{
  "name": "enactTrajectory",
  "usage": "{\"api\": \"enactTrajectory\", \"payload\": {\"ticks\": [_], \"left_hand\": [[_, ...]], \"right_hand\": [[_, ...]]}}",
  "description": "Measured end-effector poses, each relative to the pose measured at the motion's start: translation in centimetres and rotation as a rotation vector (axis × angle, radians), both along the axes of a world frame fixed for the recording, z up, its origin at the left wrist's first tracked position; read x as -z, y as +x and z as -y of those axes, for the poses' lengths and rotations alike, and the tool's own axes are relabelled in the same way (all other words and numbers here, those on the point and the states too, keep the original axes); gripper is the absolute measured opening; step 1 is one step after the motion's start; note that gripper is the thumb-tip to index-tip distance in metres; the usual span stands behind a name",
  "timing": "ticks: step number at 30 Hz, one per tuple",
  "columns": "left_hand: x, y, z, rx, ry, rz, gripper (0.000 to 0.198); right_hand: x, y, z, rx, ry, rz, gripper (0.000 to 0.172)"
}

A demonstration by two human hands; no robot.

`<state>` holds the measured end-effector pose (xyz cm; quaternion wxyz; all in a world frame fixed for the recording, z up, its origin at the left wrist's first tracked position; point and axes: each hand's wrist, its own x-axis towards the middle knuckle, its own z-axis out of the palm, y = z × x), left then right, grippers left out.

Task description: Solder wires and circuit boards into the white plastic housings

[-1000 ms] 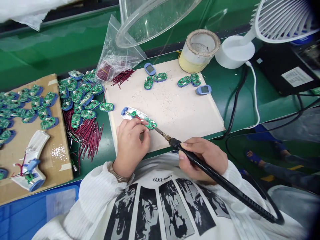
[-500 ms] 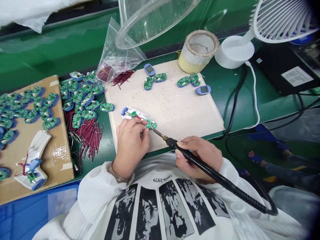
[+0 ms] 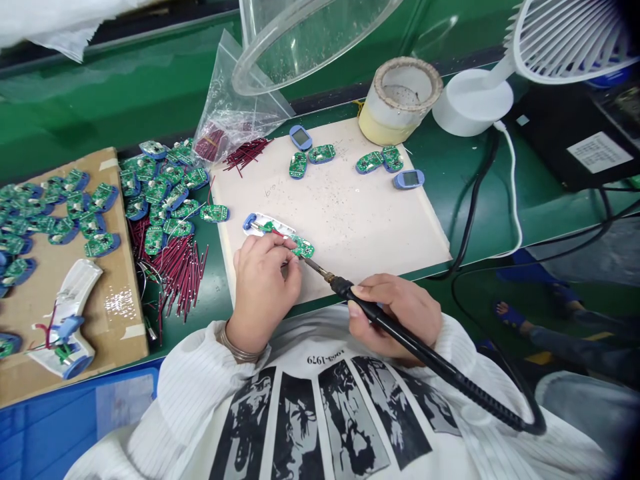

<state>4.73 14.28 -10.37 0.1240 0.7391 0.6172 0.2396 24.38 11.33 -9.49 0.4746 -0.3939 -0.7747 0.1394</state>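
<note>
Circuit board [image 3: 303,248] sat at soldering iron [image 3: 320,267] tip, hands near but apart.
Left hand [image 3: 263,287] pinched the board; right hand [image 3: 395,313] clamped the iron; many further boards [image 3: 155,193] lay piled beside cardboard [image 3: 35,300].

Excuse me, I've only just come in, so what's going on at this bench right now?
A person's left hand is holding a green circuit board by a white casing on a pale mat. Their right hand holds a soldering iron, its tip at the board. Piles of boards and cut red wires lie to the left.
</note>
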Motion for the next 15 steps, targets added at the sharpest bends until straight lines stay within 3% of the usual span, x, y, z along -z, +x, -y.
{"api": "enactTrajectory", "payload": {"ticks": [15], "left_hand": [[-0.2, 0.1, 0.0, -0.015, -0.013, 0.001, 0.011]], "right_hand": [[-1.2, 1.1, 0.0, -0.013, 0.042, 0.079, 0.025]]}}
